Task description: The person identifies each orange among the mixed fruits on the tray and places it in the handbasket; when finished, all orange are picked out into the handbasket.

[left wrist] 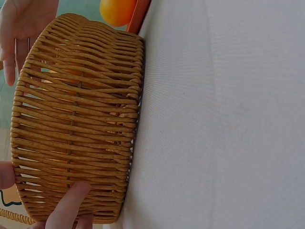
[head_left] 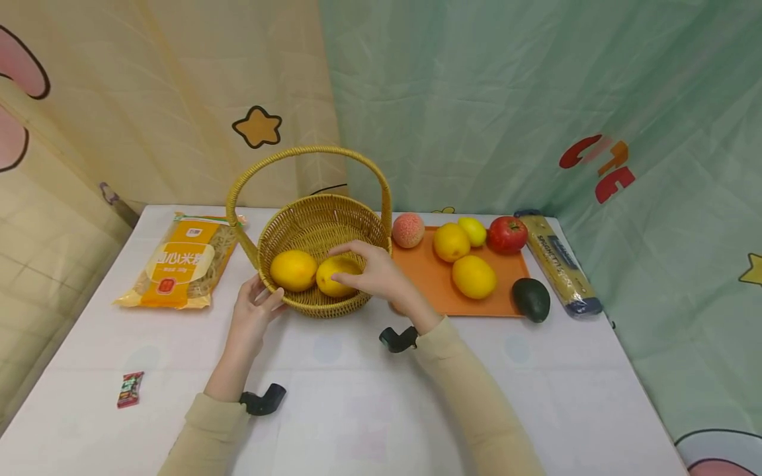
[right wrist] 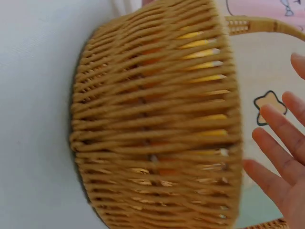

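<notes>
A woven wicker basket [head_left: 309, 308] with a tall arched handle stands at the back middle of the table. My left hand [head_left: 254, 309] holds its front left rim, thumb at the rim and fingers against the outer wall [left wrist: 70, 206]. Two oval yellow-orange fruits lie inside: a left fruit [head_left: 294, 270] and a right fruit [head_left: 331, 285]. Over the right fruit is my right hand [head_left: 378, 272], reaching in across the basket's right side. Its fingers [right wrist: 276, 150] are spread and extended in the right wrist view, above the rim.
An orange tray [head_left: 417, 268] on the right bears a peach [head_left: 408, 230], yellow fruits [head_left: 474, 277] and a red fruit [head_left: 507, 235]. An avocado [head_left: 531, 299] overlaps its corner, near a spaghetti pack [head_left: 558, 264]. A noodle bag [head_left: 181, 261] and a small wrapped snack [head_left: 129, 389] lie left.
</notes>
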{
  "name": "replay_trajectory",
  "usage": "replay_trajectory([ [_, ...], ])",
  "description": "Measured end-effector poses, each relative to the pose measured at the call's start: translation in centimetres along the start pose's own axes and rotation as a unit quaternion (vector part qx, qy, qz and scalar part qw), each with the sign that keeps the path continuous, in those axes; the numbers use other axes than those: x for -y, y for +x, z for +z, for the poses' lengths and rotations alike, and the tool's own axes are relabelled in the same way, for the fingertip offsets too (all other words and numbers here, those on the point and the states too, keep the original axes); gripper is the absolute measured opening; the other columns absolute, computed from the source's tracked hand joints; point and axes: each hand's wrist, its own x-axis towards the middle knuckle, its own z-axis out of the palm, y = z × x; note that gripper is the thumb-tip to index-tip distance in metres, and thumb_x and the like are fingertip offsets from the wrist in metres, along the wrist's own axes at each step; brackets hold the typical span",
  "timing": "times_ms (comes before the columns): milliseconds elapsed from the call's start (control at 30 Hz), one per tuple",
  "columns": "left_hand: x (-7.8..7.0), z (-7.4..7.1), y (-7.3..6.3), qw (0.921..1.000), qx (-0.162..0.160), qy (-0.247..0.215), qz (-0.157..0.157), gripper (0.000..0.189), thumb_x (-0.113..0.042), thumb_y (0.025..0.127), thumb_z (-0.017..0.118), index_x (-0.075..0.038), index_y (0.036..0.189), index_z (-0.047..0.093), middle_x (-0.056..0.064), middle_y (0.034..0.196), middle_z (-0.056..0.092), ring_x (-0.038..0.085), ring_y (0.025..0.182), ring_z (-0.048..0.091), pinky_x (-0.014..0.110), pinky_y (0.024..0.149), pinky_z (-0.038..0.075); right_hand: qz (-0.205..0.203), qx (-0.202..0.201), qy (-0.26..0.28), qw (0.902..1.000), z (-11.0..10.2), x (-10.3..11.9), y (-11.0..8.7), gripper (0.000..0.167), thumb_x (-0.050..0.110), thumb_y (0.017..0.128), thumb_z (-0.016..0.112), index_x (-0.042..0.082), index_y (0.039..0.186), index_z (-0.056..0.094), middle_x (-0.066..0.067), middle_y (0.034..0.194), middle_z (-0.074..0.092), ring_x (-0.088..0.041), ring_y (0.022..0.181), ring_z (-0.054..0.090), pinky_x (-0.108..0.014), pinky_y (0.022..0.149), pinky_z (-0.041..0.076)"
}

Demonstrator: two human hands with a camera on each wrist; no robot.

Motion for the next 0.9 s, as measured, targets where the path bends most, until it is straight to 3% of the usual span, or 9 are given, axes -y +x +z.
replay_trajectory([
  [267, 0.1, -0.1, 0.0, 1.0000, 0.004, -0.005, -0.002, 0.070, -0.010, 0.102, 0.049, -0.004, 0.157, 0.006, 0.017, 0.164, 0.008, 0.033, 0.148, 0.028, 0.045, 0.112, 0.042, 0.018, -0.082, 0.042, 0.9956, -2.7, -0.3, -2.8, 0.034, 0.023, 0.093, 0.068, 0.010, 0.125, 0.065, -0.007, 0.126, 0.066, -0.027, 0.120, 0.059, -0.044, 0.108, 0.049],
  [533, 0.2, -0.2, 0.0, 0.9999, 0.006, -0.008, 0.002, 0.070, -0.009, 0.102, 0.049, -0.004, 0.157, 0.006, 0.017, 0.164, 0.009, 0.033, 0.148, 0.028, 0.046, 0.113, 0.041, 0.048, -0.154, 0.076, 0.9839, -5.6, -2.9, -6.0, 0.031, 0.022, 0.095, 0.067, 0.009, 0.122, 0.066, -0.011, 0.126, 0.066, -0.033, 0.124, 0.056, -0.051, 0.110, 0.045],
  [900, 0.3, -0.3, 0.1, 0.9999, 0.007, -0.007, -0.004, 0.071, -0.010, 0.102, 0.050, -0.006, 0.158, 0.006, 0.015, 0.165, 0.008, 0.031, 0.148, 0.028, 0.045, 0.113, 0.042, 0.136, -0.200, 0.037, 0.9697, -9.6, -6.0, -10.2, 0.037, 0.029, 0.097, 0.064, 0.008, 0.128, 0.061, -0.012, 0.132, 0.062, -0.032, 0.128, 0.052, -0.051, 0.115, 0.040],
])
